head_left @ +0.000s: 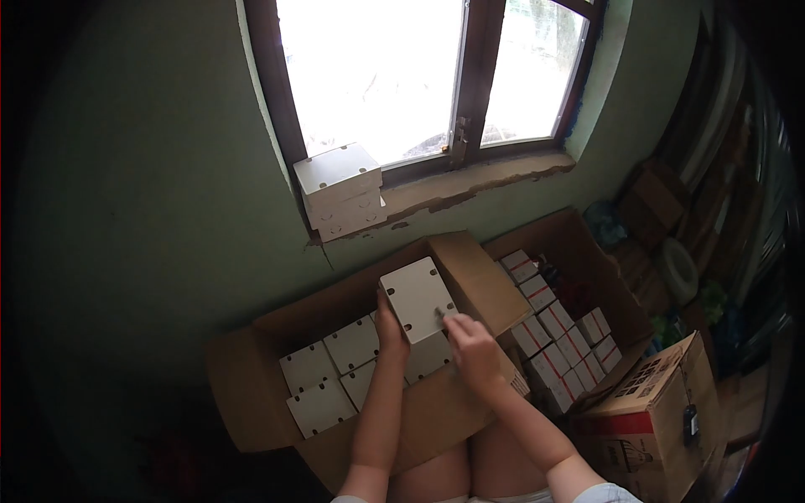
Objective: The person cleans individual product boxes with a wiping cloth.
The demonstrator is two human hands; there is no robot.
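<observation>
A white rectangular box [417,295] with dark notches near its corners is tilted above an open cardboard carton [243,394]. My left hand [391,325] grips its left side, with the fingers partly hidden behind it. Near the lower right notch, my right hand [473,348] is closed, the fingers pinched together at the box's edge; a small dark thing shows at the fingertips, too small to name. Several similar white boxes [352,344] lie in rows inside the carton below my hands.
Similar white boxes [340,170] are stacked on the windowsill [495,183]. At the right, another carton [625,285] holds several small boxes with red stripes [549,365]. A printed carton [662,419] stands in front of it, with planks and bags behind.
</observation>
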